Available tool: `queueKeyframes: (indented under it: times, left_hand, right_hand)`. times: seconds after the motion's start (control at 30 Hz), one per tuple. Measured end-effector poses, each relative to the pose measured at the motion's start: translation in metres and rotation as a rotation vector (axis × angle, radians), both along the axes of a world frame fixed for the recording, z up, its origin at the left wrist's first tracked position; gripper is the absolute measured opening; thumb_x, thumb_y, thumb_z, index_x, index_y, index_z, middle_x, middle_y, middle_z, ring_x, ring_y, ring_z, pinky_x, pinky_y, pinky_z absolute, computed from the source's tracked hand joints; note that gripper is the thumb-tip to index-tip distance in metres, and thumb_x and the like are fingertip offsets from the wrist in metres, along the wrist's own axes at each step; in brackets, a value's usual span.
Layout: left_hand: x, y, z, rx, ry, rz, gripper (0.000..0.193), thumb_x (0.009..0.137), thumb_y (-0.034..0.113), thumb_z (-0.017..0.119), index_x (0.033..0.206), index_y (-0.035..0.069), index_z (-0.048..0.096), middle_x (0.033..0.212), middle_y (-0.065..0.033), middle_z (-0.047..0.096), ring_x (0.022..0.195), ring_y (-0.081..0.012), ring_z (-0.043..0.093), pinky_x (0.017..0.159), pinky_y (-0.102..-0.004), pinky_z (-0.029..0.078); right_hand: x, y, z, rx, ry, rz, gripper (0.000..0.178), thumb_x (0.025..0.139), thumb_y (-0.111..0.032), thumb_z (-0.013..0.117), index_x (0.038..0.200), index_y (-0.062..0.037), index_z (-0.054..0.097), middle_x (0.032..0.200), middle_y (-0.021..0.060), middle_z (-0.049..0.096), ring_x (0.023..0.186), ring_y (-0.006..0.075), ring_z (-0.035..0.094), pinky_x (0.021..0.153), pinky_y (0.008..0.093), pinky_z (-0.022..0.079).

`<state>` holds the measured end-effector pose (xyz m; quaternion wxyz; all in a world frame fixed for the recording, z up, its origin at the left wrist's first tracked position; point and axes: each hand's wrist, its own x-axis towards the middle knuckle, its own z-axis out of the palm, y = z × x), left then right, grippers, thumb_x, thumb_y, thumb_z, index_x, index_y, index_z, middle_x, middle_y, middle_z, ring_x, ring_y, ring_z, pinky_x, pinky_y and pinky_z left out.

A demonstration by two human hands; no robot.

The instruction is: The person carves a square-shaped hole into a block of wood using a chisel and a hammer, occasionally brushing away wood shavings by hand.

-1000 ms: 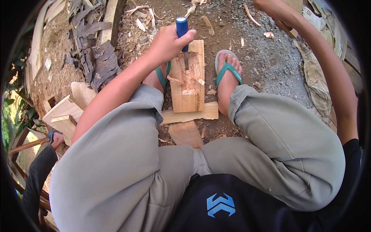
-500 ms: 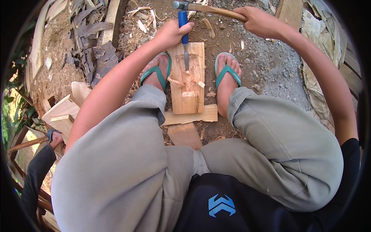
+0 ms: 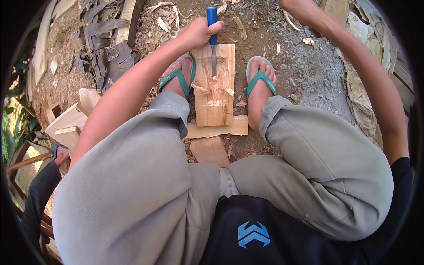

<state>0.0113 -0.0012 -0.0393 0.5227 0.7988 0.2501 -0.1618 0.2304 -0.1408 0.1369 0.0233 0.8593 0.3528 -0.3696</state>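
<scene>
My left hand (image 3: 197, 33) is closed around the blue handle of a chisel (image 3: 212, 26). The chisel stands nearly upright, its metal blade against the chipped recess in a pale wooden block (image 3: 215, 90). Wood chips and curled shavings cling to that recess. The block lies lengthwise between my sandalled feet, its near end by a flat wood strip (image 3: 225, 129). At the top edge, right of the chisel, my right hand (image 3: 302, 12) is raised with fingers curled. The hammer it gripped half a second ago is now out of the picture.
A wood offcut (image 3: 210, 150) lies nearer me, past the strip. Dark bark pieces (image 3: 115, 66) and a plank (image 3: 129, 20) lie to the left, with more offcuts (image 3: 68, 126). Crumpled sheeting (image 3: 362, 84) runs along the right. Another person's leg (image 3: 42, 190) shows at the lower left.
My right hand has risen up and away from the chisel, taking the hammer out of view. The chisel remains held in the recess; the block appears slightly higher in the picture.
</scene>
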Motion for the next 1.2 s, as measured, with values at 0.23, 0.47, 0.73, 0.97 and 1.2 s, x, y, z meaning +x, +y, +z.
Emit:
queueKeyframes:
  times: [0.23,0.47,0.73,0.97,1.2]
  left_hand:
    - [0.001,-0.003,0.015,0.066,0.068,-0.02,0.061,0.091,0.064,0.049,0.086,0.007,0.069,0.08,-0.0127,0.069,0.079,-0.0302,0.069,0.077,-0.0434,0.051]
    - [0.005,-0.004,0.015,0.082,0.048,-0.015,0.059,0.091,0.062,0.05,0.085,0.007,0.068,0.078,-0.0133,0.069,0.077,-0.0315,0.069,0.076,-0.0446,0.051]
    - [-0.002,-0.007,0.038,0.085,0.11,-0.021,0.057,0.091,0.06,0.049,0.089,0.006,0.067,0.08,-0.0151,0.07,0.082,-0.0344,0.069,0.079,-0.0456,0.05]
    - [-0.034,-0.021,0.079,0.016,-0.147,0.02,0.053,0.091,0.053,0.057,0.079,0.001,0.064,0.07,-0.0161,0.067,0.07,-0.033,0.068,0.066,-0.0422,0.052]
    - [-0.017,-0.007,0.051,-0.016,-0.146,0.072,0.059,0.091,0.057,0.057,0.075,0.001,0.064,0.068,-0.0139,0.065,0.064,-0.0296,0.065,0.063,-0.0412,0.05]
  right_hand:
    - [0.0,0.007,0.024,0.048,0.009,-0.175,0.036,0.08,-0.002,0.047,0.111,-0.0064,0.065,0.071,0.0126,0.063,0.067,0.0225,0.062,0.059,0.039,0.048]
    - [0.021,-0.035,-0.041,0.145,0.008,0.281,0.032,0.083,0.002,0.047,0.113,-0.0006,0.061,0.074,0.014,0.06,0.067,0.0227,0.06,0.063,0.0407,0.047]
    - [-0.01,-0.022,0.002,-0.115,0.146,0.136,0.027,0.085,-0.002,0.046,0.109,-0.0023,0.059,0.073,0.0143,0.058,0.068,0.0237,0.06,0.065,0.0406,0.048]
    - [0.028,-0.019,0.025,0.065,0.037,-0.037,0.031,0.08,-0.002,0.051,0.107,-0.0054,0.064,0.072,0.0113,0.062,0.068,0.0195,0.058,0.063,0.0377,0.047]
    - [0.027,-0.008,0.045,0.316,-0.078,0.246,0.028,0.08,-0.002,0.053,0.104,-0.0046,0.066,0.084,0.0164,0.068,0.079,0.0263,0.065,0.071,0.041,0.049]
